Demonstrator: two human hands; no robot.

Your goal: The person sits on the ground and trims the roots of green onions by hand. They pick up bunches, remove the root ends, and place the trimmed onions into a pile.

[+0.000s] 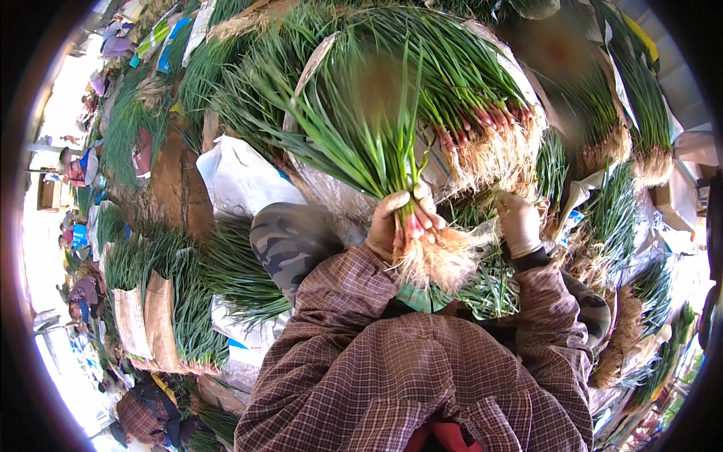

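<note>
My left hand [398,218] grips a bunch of green onions [361,135] just above their pale tangled roots [437,260]. The long green leaves fan up and to the left, and the stems show red-purple near the roots. My right hand [518,222], in a pale glove, reaches into the heap of onions [489,286] lying in front of me, close to the roots of the held bunch. Whether it holds any stems is hidden. Both sleeves are brown plaid.
Large bundles of green onions [482,98] with root ends lie ahead and to the right on white sacks [241,177]. More bundles wrapped in brown paper [158,316] stand at the left. People sit at the far left and the lower left.
</note>
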